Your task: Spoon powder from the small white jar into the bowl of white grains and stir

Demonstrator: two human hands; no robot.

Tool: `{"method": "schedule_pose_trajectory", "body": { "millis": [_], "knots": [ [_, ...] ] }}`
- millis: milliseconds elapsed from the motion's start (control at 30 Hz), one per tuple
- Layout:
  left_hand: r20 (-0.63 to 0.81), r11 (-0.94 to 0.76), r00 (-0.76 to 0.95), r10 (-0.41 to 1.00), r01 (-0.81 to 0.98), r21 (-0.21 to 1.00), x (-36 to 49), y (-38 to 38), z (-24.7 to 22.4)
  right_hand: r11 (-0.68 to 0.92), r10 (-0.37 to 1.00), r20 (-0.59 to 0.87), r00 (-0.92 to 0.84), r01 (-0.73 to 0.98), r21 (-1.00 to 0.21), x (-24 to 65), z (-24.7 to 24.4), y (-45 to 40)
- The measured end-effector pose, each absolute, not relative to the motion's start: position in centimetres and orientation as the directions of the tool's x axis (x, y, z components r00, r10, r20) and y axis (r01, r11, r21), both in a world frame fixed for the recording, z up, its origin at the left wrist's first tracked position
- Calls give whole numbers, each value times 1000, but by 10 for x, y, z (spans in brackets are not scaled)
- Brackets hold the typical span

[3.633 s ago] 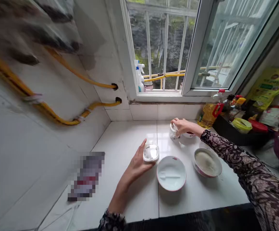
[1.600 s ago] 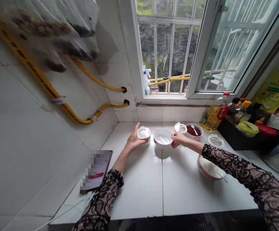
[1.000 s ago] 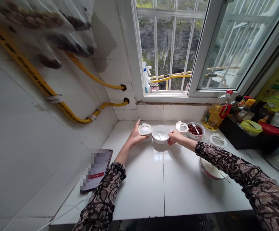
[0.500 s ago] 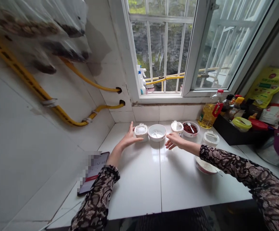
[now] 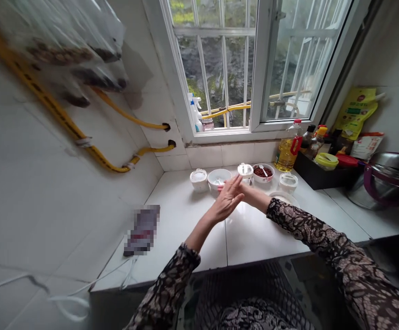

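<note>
My left hand [image 5: 226,200] and my right hand [image 5: 245,192] meet and overlap over the white tiled counter [image 5: 199,229], palms together, holding nothing. Just beyond them is a white bowl [image 5: 219,178] holding a white spoon, the nearest thing to my fingertips. A small white lidded jar [image 5: 245,170] stands behind my right hand, next to a bowl of red beans [image 5: 263,173] with a spoon in it. Further left sits a white lidded jar [image 5: 198,179]. A clear-lidded jar [image 5: 288,182] stands to the right, and a bowl [image 5: 283,197] is partly hidden by my right forearm.
A bottle of cooking oil [image 5: 286,153] stands below the open barred window. A black tray of condiments [image 5: 323,174] and a steel pot [image 5: 385,179] are at the right. A pixelated phone [image 5: 143,230] lies at the left, near the tiled wall with yellow gas hoses.
My hands have moved together from either side of the bowl and now overlap nearer to me. The view has tilted and pulled back, showing more of the floor and the pot.
</note>
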State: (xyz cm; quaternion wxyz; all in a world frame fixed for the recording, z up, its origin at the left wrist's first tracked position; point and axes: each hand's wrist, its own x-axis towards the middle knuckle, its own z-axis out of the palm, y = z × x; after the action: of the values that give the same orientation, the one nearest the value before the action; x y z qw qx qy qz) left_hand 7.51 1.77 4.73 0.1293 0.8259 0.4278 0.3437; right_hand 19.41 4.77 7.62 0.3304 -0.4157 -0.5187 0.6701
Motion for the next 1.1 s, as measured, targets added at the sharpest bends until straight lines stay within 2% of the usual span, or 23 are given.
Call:
{"method": "schedule_pose_trajectory", "body": {
  "millis": [133,200,333,500,600,667,767,867,1000,1100],
  "knots": [
    [428,-521,323,844,682,513,60,24,39,-302,883,-217,-416,-149,-942,211,81,21],
    [448,-472,244,860,712,520,40,25,41,-377,897,-235,-373,-374,-847,223,77,9],
    [503,-428,116,856,704,567,41,7,42,-465,885,-332,-327,-579,-670,225,62,-10],
    [534,-537,212,818,612,580,92,-23,18,-432,898,-247,-363,-626,-649,193,58,-31],
    [518,-497,157,841,604,624,83,-21,12,-420,890,-167,-425,-620,-662,199,52,-56],
    [496,-432,67,866,600,673,66,-14,14,-356,851,2,-524,-580,-733,214,41,-74],
    [438,-364,-10,899,541,759,55,-10,16,-253,829,104,-550,-533,-807,239,20,-98],
    [351,-333,34,936,413,848,79,-17,7,-181,859,59,-508,-410,-894,264,10,-118],
    [205,-257,225,953,235,938,130,-22,-8,-148,855,-25,-518,-198,-969,308,14,-142],
    [92,-158,337,937,176,971,158,-14,-10,-108,943,-80,-323,-67,-992,352,14,-151]
  ]
}}
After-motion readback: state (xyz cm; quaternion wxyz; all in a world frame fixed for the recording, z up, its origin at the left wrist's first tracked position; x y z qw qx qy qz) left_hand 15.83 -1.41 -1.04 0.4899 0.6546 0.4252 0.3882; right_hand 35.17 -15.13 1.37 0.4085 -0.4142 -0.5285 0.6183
